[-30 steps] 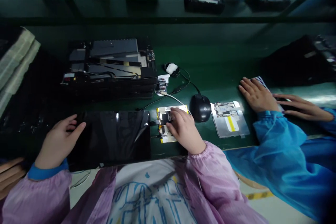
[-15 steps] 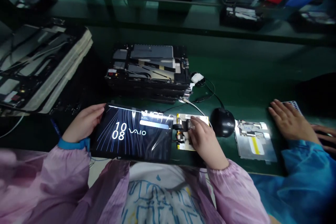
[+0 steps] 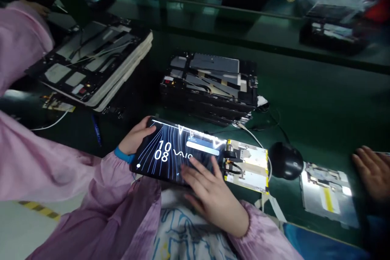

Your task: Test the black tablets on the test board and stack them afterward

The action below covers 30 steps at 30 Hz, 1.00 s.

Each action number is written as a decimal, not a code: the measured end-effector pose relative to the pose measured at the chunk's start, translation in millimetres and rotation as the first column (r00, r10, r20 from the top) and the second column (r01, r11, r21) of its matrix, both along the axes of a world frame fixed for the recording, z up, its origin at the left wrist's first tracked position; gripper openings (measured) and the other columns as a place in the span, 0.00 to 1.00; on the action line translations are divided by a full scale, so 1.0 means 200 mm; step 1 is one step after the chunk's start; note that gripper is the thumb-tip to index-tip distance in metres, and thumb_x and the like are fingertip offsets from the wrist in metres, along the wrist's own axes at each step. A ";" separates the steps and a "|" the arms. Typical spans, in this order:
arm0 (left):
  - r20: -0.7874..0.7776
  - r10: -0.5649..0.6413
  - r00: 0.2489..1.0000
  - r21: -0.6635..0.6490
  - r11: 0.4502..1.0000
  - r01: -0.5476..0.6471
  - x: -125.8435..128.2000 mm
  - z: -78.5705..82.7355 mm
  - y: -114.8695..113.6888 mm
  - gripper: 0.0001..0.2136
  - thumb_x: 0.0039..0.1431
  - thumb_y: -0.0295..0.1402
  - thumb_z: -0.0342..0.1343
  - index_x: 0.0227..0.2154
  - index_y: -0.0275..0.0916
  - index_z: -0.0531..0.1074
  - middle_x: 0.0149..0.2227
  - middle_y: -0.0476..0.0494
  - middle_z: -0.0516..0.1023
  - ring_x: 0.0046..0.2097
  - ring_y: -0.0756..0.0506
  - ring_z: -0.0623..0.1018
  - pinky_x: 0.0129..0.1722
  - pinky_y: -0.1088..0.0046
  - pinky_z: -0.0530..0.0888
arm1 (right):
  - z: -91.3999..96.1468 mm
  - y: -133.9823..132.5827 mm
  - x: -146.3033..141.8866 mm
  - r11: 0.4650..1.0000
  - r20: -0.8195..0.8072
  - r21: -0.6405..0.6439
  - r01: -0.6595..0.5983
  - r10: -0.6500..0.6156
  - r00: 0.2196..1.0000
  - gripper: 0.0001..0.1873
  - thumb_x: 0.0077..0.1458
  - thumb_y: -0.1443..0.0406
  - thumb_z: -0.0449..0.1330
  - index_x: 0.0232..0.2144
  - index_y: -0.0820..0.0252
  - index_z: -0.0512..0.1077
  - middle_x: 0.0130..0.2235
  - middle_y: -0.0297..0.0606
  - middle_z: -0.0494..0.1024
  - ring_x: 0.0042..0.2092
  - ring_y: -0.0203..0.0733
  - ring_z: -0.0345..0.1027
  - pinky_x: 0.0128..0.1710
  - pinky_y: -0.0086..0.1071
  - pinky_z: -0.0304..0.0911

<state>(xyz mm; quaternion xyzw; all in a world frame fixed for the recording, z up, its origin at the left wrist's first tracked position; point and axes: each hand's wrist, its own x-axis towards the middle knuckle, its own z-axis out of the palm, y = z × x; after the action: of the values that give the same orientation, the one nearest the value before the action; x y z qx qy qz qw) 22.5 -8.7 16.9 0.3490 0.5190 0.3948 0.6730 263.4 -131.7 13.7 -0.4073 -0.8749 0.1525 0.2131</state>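
Observation:
A lit tablet screen [image 3: 170, 150] showing "10 08" and a logo lies at the near edge of the green bench. My left hand [image 3: 135, 136] grips its left edge, thumb on the glass. My right hand [image 3: 207, 191] rests on the screen's lower right part with fingers spread out flat. A circuit board with yellow tape [image 3: 248, 164] sits just right of the screen, joined to it by short cables.
A stack of open black tablet chassis [image 3: 213, 85] stands behind the screen, another stack [image 3: 91, 65] at the left. A black mouse [image 3: 286, 158] and a metal plate [image 3: 327, 195] lie to the right. A co-worker's hand [image 3: 373, 172] is at far right, a pink sleeve [image 3: 27, 158] at left.
The screen lit up. My right hand left the circuit board and now lies on the screen. The view swung to the left, showing more of the left stack.

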 end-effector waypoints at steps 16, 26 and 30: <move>-0.019 -0.142 0.990 0.200 0.969 0.143 -0.08 -0.10 -0.01 0.38 0.36 0.59 0.62 0.46 0.36 0.69 0.31 0.46 0.75 0.28 0.48 0.71 0.25 0.75 0.67 | 0.12 0.23 -0.06 0.988 0.154 0.026 0.154 -0.156 0.976 0.23 0.60 0.60 0.53 0.56 0.60 0.62 0.64 0.51 0.55 0.67 0.59 0.36 0.60 0.62 0.45; 0.051 -0.099 0.994 0.200 0.976 0.087 -0.05 -0.13 -0.01 0.31 0.41 0.57 0.61 0.42 0.39 0.71 0.37 0.44 0.77 0.39 0.44 0.76 0.41 0.70 0.70 | 0.17 0.40 -0.29 0.997 0.222 -0.054 -0.057 0.067 0.973 0.43 0.52 0.55 0.60 0.65 0.60 0.48 0.67 0.46 0.46 0.68 0.60 0.32 0.62 0.62 0.34; 0.088 -0.132 0.987 0.188 0.976 0.114 -0.05 -0.13 -0.02 0.32 0.38 0.58 0.62 0.42 0.39 0.70 0.36 0.42 0.76 0.38 0.43 0.76 0.38 0.69 0.70 | 0.16 0.39 -0.29 0.996 0.228 -0.070 -0.058 0.072 0.971 0.43 0.52 0.56 0.60 0.65 0.61 0.48 0.67 0.47 0.45 0.68 0.60 0.31 0.62 0.63 0.34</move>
<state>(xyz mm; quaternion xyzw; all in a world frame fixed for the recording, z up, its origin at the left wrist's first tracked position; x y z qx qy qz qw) 12.5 -12.0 -9.7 0.4203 0.4237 0.4151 0.6867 204.6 -54.1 45.5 -0.3999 -0.9014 0.1385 0.0921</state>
